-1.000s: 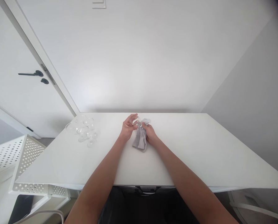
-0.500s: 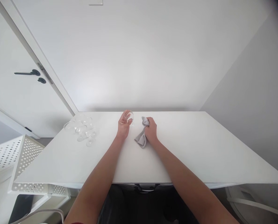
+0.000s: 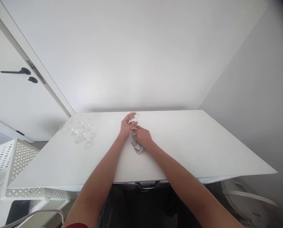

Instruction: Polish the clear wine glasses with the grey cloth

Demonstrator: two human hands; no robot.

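Observation:
A clear stemmed glass [image 3: 136, 116] is up near the far side of the table, its bowl gripped by my left hand [image 3: 127, 125] from the left. My right hand [image 3: 142, 135] is closed on a grey cloth [image 3: 137, 147] and presses it against the lower part of the glass, around the stem or foot. Most of that lower part is hidden by my fingers and the cloth. The cloth's loose end hangs down toward me over the white tabletop.
Several clear stemmed glasses [image 3: 78, 130] stand close together at the table's [image 3: 191, 148] left side. A white perforated rack [image 3: 22, 158] is beside the left edge, below a door with a black handle [image 3: 22, 71]. A white chair [image 3: 248, 193] is at lower right.
My right hand has moved left with the grey cloth and now meets the glass below my left hand. The glass has tilted with its rim away from me. The view has shifted slightly.

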